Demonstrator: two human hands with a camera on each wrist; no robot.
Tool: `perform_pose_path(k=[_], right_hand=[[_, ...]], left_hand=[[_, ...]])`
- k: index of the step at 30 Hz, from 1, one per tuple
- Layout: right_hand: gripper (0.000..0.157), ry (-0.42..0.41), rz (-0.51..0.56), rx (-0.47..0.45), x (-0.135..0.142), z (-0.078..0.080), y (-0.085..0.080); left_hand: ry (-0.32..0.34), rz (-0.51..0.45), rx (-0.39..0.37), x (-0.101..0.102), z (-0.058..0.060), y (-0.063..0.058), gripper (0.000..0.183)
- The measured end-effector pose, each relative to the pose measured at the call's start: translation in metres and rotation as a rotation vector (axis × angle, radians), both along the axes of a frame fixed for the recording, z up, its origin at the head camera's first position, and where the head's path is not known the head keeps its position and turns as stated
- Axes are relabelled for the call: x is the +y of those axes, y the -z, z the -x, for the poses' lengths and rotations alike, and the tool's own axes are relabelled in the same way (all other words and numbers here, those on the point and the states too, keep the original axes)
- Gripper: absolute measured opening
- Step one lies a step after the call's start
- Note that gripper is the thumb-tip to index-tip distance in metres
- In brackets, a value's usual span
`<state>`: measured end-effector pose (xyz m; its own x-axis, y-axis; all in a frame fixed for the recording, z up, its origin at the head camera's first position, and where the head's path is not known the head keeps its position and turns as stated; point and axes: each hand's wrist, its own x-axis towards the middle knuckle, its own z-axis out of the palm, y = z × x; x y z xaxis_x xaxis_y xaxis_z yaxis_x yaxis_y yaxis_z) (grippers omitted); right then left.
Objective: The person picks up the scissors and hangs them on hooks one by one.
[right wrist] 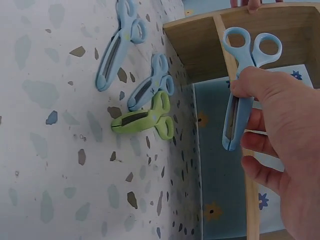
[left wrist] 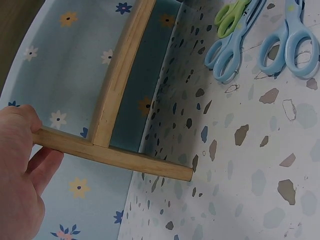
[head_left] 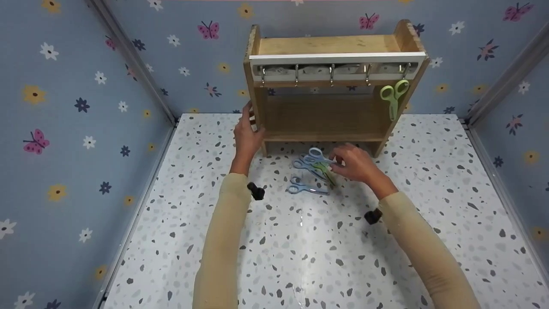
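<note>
My right hand (head_left: 354, 163) pinches a pair of light blue scissors (right wrist: 245, 60) between thumb and fingers, handle loops pointing up in the right wrist view. Over at the left, my left hand (head_left: 248, 138) grips the side panel of a wooden shelf rack (head_left: 324, 138), thumb in front and fingers behind the edge. Below the held pair, green scissors (right wrist: 142, 121) and another blue pair (right wrist: 152, 82) lie close together on the speckled table. A further pair of blue scissors (head_left: 306, 189) lies nearer the front. Green scissors (head_left: 393, 99) hang from the rack's rightmost hook.
A white rail (head_left: 339, 59) with several metal hooks runs across the rack's upper front. The speckled table (head_left: 300, 257) spreads out in front. Blue flowered walls (head_left: 85, 171) close in the back and both sides. Small black camera mounts (head_left: 256, 191) sit at both wrists.
</note>
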<state>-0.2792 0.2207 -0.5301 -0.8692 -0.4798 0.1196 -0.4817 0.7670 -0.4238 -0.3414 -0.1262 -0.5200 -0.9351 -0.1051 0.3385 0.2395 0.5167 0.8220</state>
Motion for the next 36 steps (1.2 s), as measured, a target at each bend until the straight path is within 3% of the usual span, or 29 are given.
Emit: perform_pose_path(k=[10,18,36], right_hand=[[0.018,0.017,0.029,0.004,0.001,-0.001,-0.007],[0.015,0.000,0.064,0.131,0.003,-0.002,-0.012],[0.016,0.065,0.102,0.116,0.006,-0.002,-0.023]], left_hand=[[0.007,-0.014,-0.003,0.001,0.001,-0.001,0.078],[-0.002,0.012,0.012,0.001,-0.001,-0.002,0.075],[-0.006,-0.006,-0.020,0.002,-0.001,-0.002,0.078]])
